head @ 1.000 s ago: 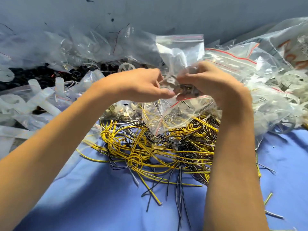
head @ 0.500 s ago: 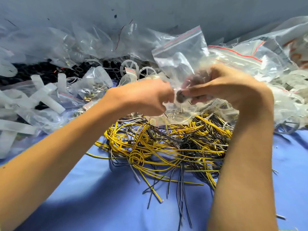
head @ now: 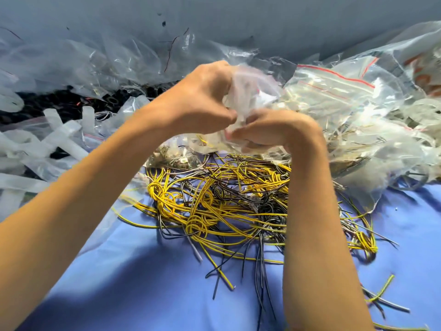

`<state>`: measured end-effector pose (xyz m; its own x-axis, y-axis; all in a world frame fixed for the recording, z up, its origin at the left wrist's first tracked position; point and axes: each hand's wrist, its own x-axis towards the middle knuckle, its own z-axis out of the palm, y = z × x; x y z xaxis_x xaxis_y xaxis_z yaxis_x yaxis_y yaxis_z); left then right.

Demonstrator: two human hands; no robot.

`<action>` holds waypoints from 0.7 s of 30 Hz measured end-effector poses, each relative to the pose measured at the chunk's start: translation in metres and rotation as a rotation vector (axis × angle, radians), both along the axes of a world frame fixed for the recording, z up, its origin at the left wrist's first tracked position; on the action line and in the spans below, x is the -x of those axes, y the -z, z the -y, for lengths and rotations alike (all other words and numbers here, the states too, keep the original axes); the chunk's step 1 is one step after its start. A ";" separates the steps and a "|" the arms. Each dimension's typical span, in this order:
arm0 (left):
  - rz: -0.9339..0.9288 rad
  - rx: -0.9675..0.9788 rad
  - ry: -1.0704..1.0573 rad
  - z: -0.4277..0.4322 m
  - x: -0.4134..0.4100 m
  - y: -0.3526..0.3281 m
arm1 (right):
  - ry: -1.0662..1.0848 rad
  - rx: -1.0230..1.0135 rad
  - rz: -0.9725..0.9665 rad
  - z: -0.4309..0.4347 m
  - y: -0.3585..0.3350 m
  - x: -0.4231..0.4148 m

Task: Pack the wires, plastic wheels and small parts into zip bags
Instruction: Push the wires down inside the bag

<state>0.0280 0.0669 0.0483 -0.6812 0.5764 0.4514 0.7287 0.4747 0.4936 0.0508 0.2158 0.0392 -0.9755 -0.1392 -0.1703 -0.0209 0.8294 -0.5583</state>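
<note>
Both my hands are up over the pile w/ the small clear plastic zip bag (head: 248,91) bunched between them. The left hand (head: 202,101) is curled round its upper part and the right hand (head: 269,130) is clamped on the lower part, thumb and fingers together. It's motion-blurred, so I can't tell what's inside or whether the seal is closed. The bag sits in the air above the tangled yellow and black wires (head: 214,206), which lie loose on the blue cloth (head: 143,283).

My read: I'm closing this bag. To do it well I'd flatten the mouth first, squeeze the air out, then run a pinch along the strip end to end w/o trapping contents in the seal. Then it goes w/ the filled clear zip bags with red seal strips (head: 334,96) on the right. A clear bag of small metal parts (head: 174,158) lies just beyond the wires.

Vs. half a sec ago: the bag stood tall then, red strip showing on top. Now it's crumpled, the left hand has gone higher and the right hand has dropped lower.
</note>
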 end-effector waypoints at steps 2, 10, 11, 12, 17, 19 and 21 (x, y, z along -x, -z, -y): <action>-0.014 0.041 -0.030 0.002 0.002 -0.001 | -0.036 -0.310 -0.071 0.000 0.003 0.002; -0.032 0.029 -0.011 0.006 0.000 -0.008 | -0.029 0.434 -0.193 -0.012 0.008 0.011; -0.036 0.028 -0.018 0.007 -0.001 -0.009 | -0.039 0.453 -0.181 -0.010 0.009 0.012; -0.041 0.025 -0.024 0.007 -0.001 -0.009 | -0.033 0.367 -0.165 -0.010 0.012 0.016; -0.012 -0.002 -0.022 0.002 -0.001 -0.005 | -0.051 -0.381 0.028 0.001 0.007 0.015; 0.008 -0.054 -0.056 0.002 0.002 -0.005 | -0.038 -0.332 -0.037 0.003 -0.001 0.010; 0.051 -0.130 -0.114 0.005 0.006 -0.006 | -0.005 -0.263 -0.147 -0.002 -0.006 0.010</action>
